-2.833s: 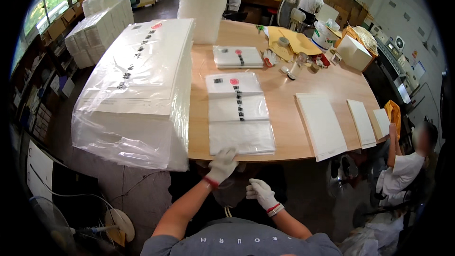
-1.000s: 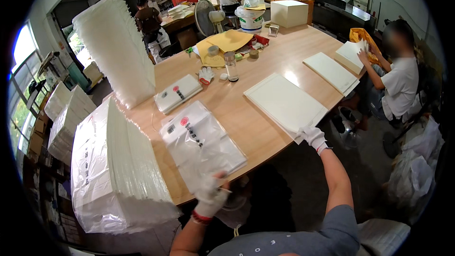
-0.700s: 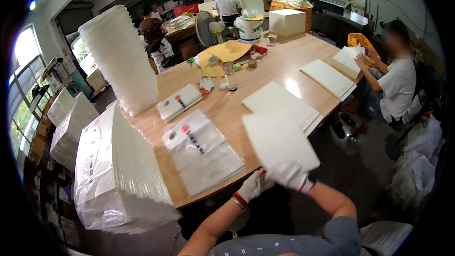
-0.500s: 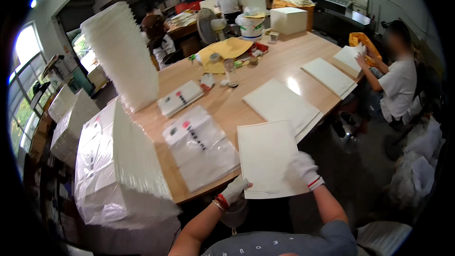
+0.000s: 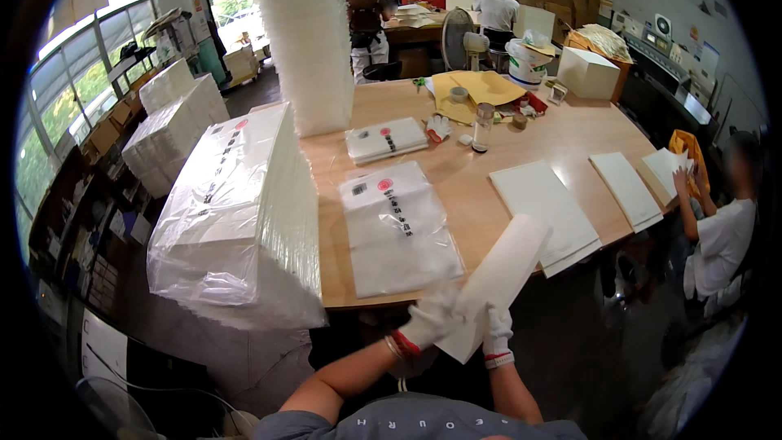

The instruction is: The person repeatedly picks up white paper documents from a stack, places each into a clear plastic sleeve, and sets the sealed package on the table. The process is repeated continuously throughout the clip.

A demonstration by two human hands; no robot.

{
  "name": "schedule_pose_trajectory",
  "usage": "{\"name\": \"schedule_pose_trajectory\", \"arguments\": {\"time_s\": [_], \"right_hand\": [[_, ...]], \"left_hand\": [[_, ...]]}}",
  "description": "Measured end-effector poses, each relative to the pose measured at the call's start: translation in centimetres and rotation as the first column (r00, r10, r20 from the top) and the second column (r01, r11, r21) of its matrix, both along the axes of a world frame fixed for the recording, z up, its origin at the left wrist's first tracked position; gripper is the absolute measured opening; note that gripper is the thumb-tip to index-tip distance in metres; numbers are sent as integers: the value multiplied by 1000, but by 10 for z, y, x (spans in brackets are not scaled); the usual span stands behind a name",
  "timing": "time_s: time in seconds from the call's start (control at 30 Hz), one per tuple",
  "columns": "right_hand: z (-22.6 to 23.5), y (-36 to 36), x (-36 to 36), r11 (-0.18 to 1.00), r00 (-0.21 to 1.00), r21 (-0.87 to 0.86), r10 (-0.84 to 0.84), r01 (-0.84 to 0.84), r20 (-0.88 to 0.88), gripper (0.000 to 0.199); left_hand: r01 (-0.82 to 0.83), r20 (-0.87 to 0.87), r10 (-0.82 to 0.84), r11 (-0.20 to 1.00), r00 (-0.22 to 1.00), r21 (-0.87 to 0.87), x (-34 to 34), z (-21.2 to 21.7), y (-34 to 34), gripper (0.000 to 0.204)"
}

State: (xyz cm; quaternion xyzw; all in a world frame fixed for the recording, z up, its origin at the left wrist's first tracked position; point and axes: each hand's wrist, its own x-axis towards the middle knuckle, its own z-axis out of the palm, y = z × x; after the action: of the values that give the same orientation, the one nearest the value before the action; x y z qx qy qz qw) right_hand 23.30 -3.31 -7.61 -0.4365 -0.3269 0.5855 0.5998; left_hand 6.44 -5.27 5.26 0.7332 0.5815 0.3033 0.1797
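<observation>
1. Workshop room with windows on the left; a long wooden worktop (image 5: 505, 155) carries a printed plastic bag (image 5: 399, 228) and a flat stack of white sheets (image 5: 542, 204).
2. Left hand (image 5: 429, 319) – gloved, closed on the lower edge of a white sheet (image 5: 497, 281).
3. Right hand (image 5: 497, 330) – gloved, gripping the same sheet, which tilts up just off the worktop's near edge.
4. A seated person (image 5: 721, 228) works at the right.
</observation>
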Motion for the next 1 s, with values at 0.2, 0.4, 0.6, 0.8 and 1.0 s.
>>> {"name": "schedule_pose_trajectory", "arguments": {"time_s": [0.2, 0.4, 0.6, 0.8, 1.0], "right_hand": [[72, -21, 32, 963, 922, 264, -57, -50, 382, 33], [114, -24, 58, 746, 380, 459, -294, -483, 877, 26], [106, 31, 5, 841, -252, -91, -56, -534, 966, 18], [124, 86, -65, 933, -10, -221, 228, -285, 974, 53], [22, 146, -93, 934, -8, -18, 17, -356, 1000, 79]], "left_hand": [[-44, 195, 101, 960, 976, -278, -90, -25, 72, 48], [354, 885, 46, 906, 463, -232, -111, 24, 122, 37], [288, 920, 121, 927, 374, -239, -50, -31, 140, 36], [-27, 79, 24, 999, 997, 37, -56, -66, 110, 36], [100, -274, 47, 861, 961, 499, -105, -156, 93, 30]]}}
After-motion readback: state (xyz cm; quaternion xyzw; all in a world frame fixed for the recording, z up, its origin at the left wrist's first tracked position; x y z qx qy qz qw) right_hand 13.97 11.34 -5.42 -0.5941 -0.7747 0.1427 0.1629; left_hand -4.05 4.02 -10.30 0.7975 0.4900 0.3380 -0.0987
